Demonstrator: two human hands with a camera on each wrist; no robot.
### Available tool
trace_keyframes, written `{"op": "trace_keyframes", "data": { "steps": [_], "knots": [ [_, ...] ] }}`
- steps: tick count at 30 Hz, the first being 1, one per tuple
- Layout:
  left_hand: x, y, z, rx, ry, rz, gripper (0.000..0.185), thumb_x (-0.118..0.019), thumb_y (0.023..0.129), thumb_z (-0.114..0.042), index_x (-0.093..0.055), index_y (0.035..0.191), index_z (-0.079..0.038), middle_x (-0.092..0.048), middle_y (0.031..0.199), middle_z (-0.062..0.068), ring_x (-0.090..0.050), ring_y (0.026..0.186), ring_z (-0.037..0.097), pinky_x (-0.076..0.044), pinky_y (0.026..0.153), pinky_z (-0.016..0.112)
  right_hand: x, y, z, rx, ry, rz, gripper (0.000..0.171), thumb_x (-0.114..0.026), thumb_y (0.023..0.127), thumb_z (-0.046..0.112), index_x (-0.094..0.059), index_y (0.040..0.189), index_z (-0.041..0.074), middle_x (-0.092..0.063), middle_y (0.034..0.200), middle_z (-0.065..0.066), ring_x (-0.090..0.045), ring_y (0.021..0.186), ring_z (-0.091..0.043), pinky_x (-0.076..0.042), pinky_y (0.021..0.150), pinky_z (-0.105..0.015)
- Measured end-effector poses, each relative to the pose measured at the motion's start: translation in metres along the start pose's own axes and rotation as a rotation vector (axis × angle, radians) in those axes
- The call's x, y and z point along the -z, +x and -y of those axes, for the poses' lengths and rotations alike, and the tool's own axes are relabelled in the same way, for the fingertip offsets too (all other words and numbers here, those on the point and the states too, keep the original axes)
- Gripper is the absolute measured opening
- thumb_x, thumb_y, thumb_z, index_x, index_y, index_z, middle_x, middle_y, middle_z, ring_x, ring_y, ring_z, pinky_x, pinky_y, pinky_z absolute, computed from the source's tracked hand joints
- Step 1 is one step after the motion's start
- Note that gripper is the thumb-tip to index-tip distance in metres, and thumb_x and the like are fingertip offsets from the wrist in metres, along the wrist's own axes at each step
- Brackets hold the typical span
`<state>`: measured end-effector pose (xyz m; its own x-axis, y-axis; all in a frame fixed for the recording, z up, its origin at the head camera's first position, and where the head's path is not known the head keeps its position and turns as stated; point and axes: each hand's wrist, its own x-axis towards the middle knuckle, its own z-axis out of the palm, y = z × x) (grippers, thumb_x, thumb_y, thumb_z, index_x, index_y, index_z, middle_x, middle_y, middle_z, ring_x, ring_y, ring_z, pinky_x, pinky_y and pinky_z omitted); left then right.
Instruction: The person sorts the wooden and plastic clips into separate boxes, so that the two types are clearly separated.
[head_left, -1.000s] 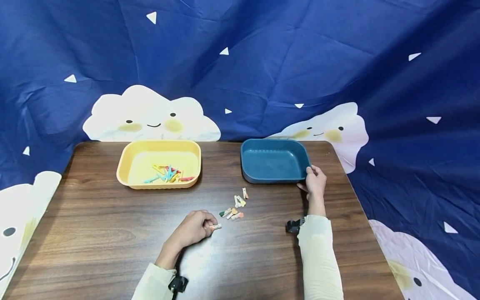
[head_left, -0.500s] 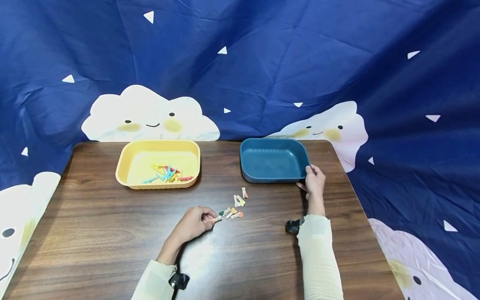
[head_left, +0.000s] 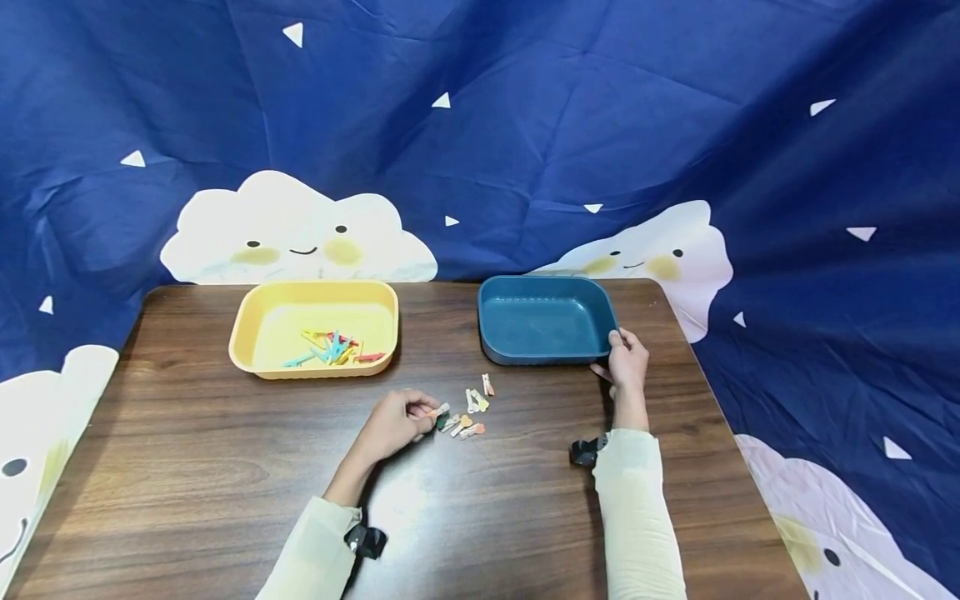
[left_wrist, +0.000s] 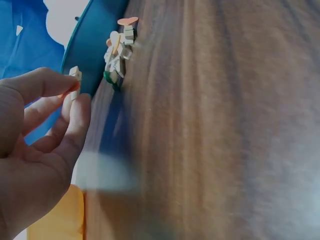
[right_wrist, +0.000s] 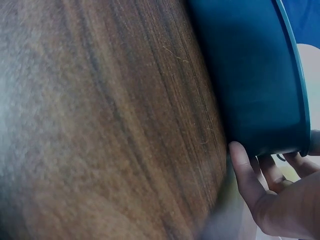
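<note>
My left hand point(head_left: 397, 421) pinches a small wooden clothespin point(head_left: 442, 409) between thumb and fingertips, just left of several others in the head view. In the left wrist view, an orange piece shows on the held clothespin point(left_wrist: 75, 74), which is raised off the table. The loose mini clothespins point(head_left: 463, 423) have coloured shapes: green, orange, yellow, some heart-like. My right hand point(head_left: 628, 365) grips the near right corner of a blue plastic bin point(head_left: 543, 361), its thumb at the rim. In the right wrist view, the fingers point(right_wrist: 241, 159) lie against the bin's end wall.
A yellow bin point(head_left: 315, 373) stands at the back left of the wooden table point(head_left: 225, 467), with red, blue and yellow plastic clothespins point(head_left: 337, 346) inside. A blue cloth point(head_left: 480, 142) with clouds hangs behind the table.
My left hand has moved away from me, toward the bins, lifting the pinched clothespin past the loose ones. The right hand stays at the blue bin's corner.
</note>
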<state>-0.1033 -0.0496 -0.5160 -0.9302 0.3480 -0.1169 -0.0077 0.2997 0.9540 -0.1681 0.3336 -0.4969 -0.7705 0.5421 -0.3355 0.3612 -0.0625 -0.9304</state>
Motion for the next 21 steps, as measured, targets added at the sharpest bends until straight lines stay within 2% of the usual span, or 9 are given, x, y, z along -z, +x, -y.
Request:
{"op": "trace_keyframes", "data": {
  "steps": [5,12,16,21],
  "knots": [
    [0.000,0.011,-0.008,-0.004,-0.009,-0.032,0.019,-0.070,0.083,0.009,-0.073,0.103,0.007,-0.066,0.085,0.007,-0.065,0.068,0.020,-0.057,0.058,0.027,0.000,0.001,-0.002,0.002,0.008,-0.004,0.043,-0.047,0.108,0.029,-0.054,0.146,0.011,-0.050,0.125,-0.005,-0.055,0.108,-0.023,-0.061,0.081,-0.039],
    [0.002,0.029,-0.019,-0.060,0.074,-0.101,0.019,-0.073,0.083,0.006,-0.076,0.101,0.002,-0.068,0.087,0.006,-0.065,0.077,0.015,-0.055,0.071,0.023,-0.001,0.001,-0.001,-0.003,0.007,0.009,0.045,-0.046,0.108,0.032,-0.051,0.148,0.012,-0.049,0.130,-0.008,-0.054,0.111,-0.024,-0.060,0.083,-0.038],
    [0.003,0.040,-0.024,-0.073,0.086,-0.113,0.018,-0.074,0.084,0.003,-0.076,0.102,0.000,-0.069,0.089,0.006,-0.065,0.080,0.016,-0.055,0.072,0.024,-0.001,0.000,-0.001,-0.002,0.000,0.018,0.046,-0.045,0.109,0.033,-0.050,0.149,0.012,-0.047,0.135,-0.009,-0.053,0.113,-0.023,-0.060,0.084,-0.038],
    [0.000,0.055,-0.034,-0.103,0.106,-0.129,0.018,-0.075,0.085,-0.001,-0.077,0.103,-0.001,-0.069,0.092,0.007,-0.065,0.082,0.016,-0.055,0.074,0.026,0.000,-0.001,0.000,-0.002,0.002,0.013,0.046,-0.046,0.109,0.033,-0.050,0.149,0.012,-0.048,0.131,-0.008,-0.054,0.111,-0.022,-0.060,0.084,-0.037]
  ]
}}
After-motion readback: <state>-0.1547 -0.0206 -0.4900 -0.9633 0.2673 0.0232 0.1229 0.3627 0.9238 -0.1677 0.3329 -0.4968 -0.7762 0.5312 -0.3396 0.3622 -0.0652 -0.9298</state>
